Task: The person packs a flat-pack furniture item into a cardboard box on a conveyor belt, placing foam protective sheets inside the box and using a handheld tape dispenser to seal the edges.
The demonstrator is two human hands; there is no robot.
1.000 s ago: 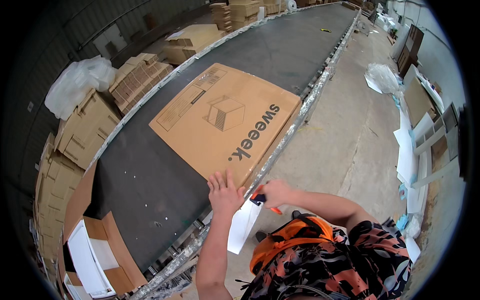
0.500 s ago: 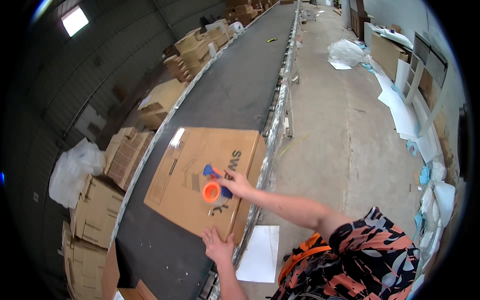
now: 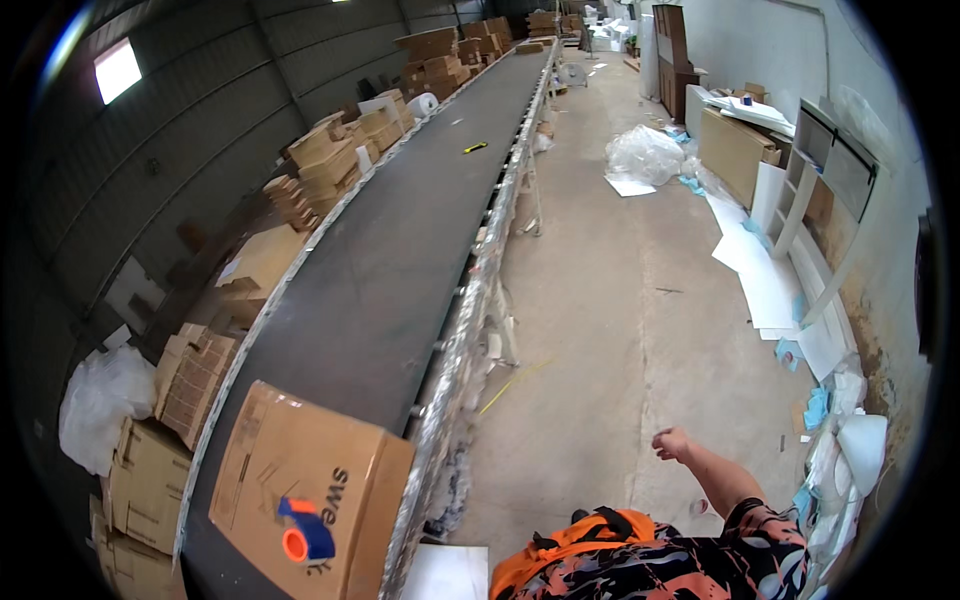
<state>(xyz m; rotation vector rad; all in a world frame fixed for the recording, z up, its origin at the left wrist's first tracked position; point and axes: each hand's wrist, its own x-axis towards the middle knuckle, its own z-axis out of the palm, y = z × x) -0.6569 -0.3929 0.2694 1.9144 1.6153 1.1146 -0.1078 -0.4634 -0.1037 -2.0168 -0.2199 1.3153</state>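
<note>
A large brown cardboard carton point(image 3: 265, 455) lies on the dark conveyor belt point(image 3: 350, 300) at the lower left, its right side by the metal edge. On top of the carton rests a blue and orange tape dispenser point(image 3: 318, 537), with no hand on it. My right hand point(image 3: 672, 443) is out over the concrete floor, well to the right of the belt and touching nothing. Its fingers are loosely curled, and I see nothing in them. My left hand is out of view.
A yellow-handled cutter point(image 3: 475, 148) lies farther up the belt. Stacked cartons point(image 3: 150, 480) line the belt's left side. A white sheet point(image 3: 447, 572) is on the floor beside the belt. White panels, foam and plastic wrap point(image 3: 645, 155) lie along the right wall.
My right hand has let go of the tape dispenser and swung right, away from the carton. My left hand has left the carton and the picture. The view has shifted, putting the carton lower left.
</note>
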